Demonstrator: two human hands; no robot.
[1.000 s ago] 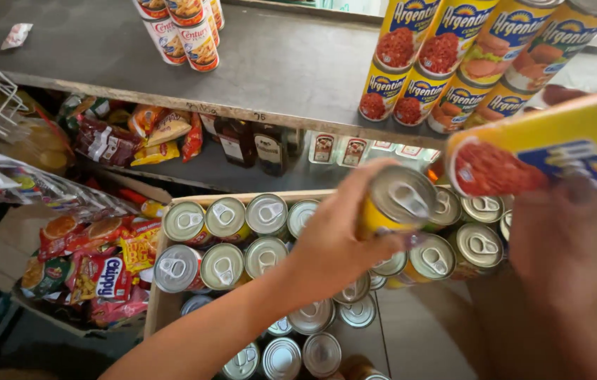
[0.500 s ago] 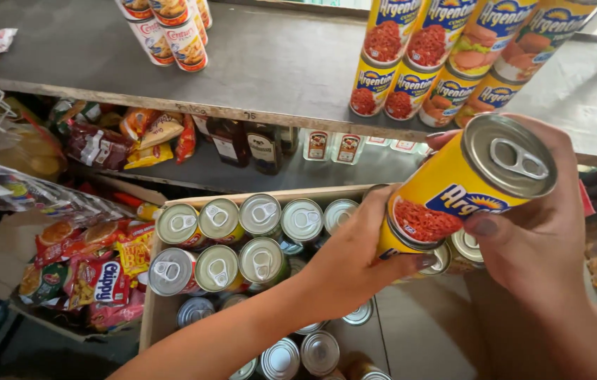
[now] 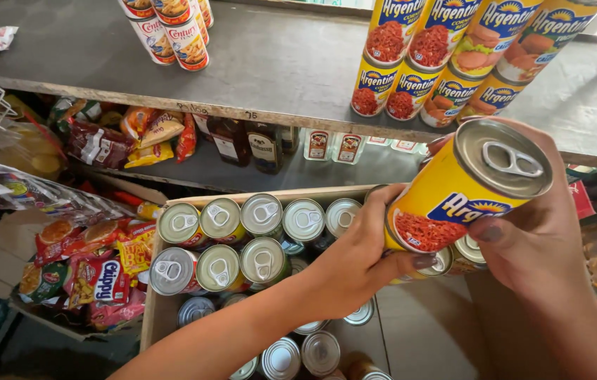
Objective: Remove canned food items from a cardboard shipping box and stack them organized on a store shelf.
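Behind yellow can (image 3: 464, 190), right hand (image 3: 538, 232) fingers hidden, label half-covered

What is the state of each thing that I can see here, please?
yellow can: sealed, tilted, held in both hands.
left hand: grips the can's bottom.
right hand: grips the can's side.
cans in the box: sealed, upright.
cardboard box: open, partly filled.
stacked cans: upright on the shelf.
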